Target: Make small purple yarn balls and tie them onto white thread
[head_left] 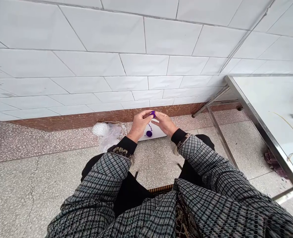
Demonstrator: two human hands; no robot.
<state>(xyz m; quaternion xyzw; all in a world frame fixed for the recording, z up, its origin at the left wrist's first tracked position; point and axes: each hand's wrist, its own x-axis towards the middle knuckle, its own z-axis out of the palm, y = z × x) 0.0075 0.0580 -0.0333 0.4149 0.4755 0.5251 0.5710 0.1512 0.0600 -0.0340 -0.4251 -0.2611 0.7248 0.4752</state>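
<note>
Both my hands meet in front of me, over a white board point(158, 132) that lies on the floor by the wall. Between their fingertips is a small piece of purple yarn work point(153, 114). My left hand point(139, 125) pinches it from the left, and my right hand point(166, 123) grips it from the right. From it a purple strand hangs down to a small ball of purple yarn point(149, 133) resting on the board. The fingers partly cover the piece, and I cannot make out a hook or needle.
White yarn in a clear plastic bag point(108, 134) lies on the floor to the left. On the right stands a metal-framed table point(262, 109) with a yellowish cord point(291, 127) on it. A dark reddish bundle point(275, 163) sits beneath. The tiled wall point(133, 64) rises straight ahead.
</note>
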